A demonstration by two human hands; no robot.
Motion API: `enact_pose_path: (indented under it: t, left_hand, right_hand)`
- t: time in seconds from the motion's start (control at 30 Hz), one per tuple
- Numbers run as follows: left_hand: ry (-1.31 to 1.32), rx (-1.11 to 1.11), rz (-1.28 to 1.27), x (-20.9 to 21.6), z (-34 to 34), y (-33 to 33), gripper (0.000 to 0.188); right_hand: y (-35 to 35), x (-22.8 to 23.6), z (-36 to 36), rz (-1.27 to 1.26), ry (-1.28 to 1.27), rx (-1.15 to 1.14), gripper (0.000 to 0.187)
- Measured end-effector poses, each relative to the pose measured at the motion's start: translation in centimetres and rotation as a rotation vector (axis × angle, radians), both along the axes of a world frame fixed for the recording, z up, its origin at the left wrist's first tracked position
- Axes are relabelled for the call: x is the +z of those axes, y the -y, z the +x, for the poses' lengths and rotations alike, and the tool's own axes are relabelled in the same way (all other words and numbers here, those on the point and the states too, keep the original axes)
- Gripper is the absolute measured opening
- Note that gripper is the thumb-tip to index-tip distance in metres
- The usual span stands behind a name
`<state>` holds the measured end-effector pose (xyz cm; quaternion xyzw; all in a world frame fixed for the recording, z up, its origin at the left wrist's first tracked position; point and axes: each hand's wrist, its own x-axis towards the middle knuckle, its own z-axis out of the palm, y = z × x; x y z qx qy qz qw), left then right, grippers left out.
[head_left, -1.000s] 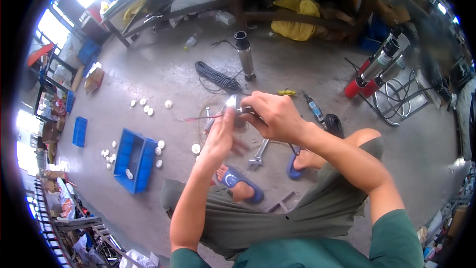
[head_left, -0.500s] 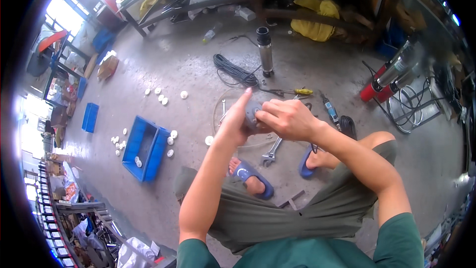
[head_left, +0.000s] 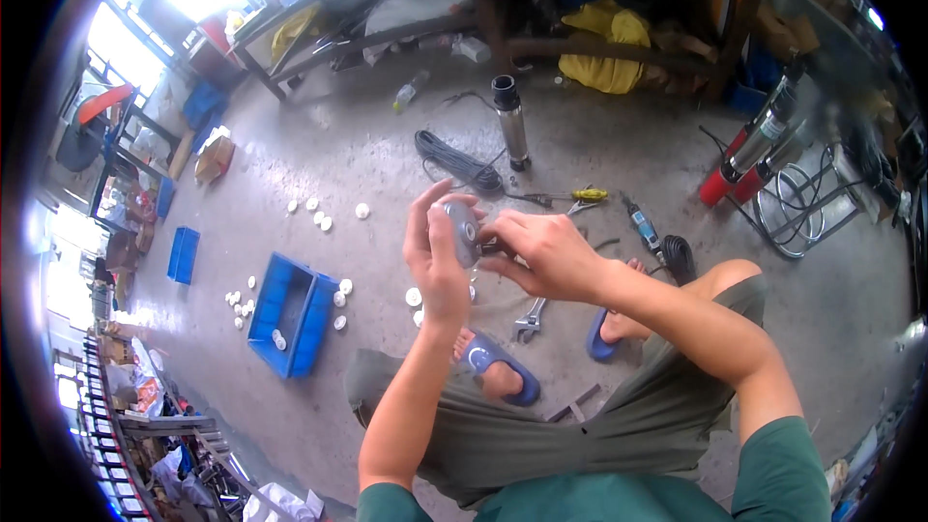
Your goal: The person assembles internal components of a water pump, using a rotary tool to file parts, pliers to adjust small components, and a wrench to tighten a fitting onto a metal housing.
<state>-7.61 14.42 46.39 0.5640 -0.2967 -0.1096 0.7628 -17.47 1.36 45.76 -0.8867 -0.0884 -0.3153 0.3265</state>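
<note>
Raised over the floor in front of my knees, my left hand is wrapped round a grey, round disc-shaped part with a hole at its centre. The flat face of the part turns toward my right hand. That hand is closed in a pinch on a small dark piece just beside the centre of the disc; what kind of piece it is I cannot make out. Below the hands an adjustable wrench lies near my sandalled foot.
A blue bin stands at left among scattered white round pieces. Beyond my hands are a steel cylinder standing upright and a coiled cable. To the right lie a yellow-handled tool and a blue power tool.
My left hand has turned, and its fingers now curl round the far side of the grey part. My right fingers have drawn slightly back from its face, with the small dark piece showing.
</note>
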Motion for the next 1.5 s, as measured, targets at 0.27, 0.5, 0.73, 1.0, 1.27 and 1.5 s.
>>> enact_pose_path:
  t: [0.27,0.5,0.73,1.0,1.27,1.5]
  left_hand:
    - [-0.490,0.071,-0.026,-1.3,-0.6,0.9,0.026]
    - [-0.289,0.156,0.078,-1.6,0.4,1.7,0.013]
    - [-0.719,0.316,-0.022,-5.1,8.2,0.8,0.018]
    - [-0.851,0.185,-0.066,-3.1,6.8,0.4,0.017]
    - [-0.919,0.084,-0.220,-3.1,9.5,0.5,0.016]
    - [-0.965,-0.049,-0.327,-4.5,11.6,0.1,0.015]
  right_hand:
    - [-0.4,-1.9,-0.1,-0.237,-0.030,-0.060,0.023]
    - [-0.6,-3.9,0.8,0.128,-0.269,-0.063,0.029]
    - [-5.6,-15.3,0.2,-0.604,-0.247,0.290,0.016]
    - [1.2,-44.1,0.3,-1.218,-0.674,-0.132,0.034]
    - [0.0,-40.7,2.3,-0.832,-1.074,0.203,0.012]
    - [-0.2,-21.2,0.5,-0.673,-1.114,0.138,0.030]
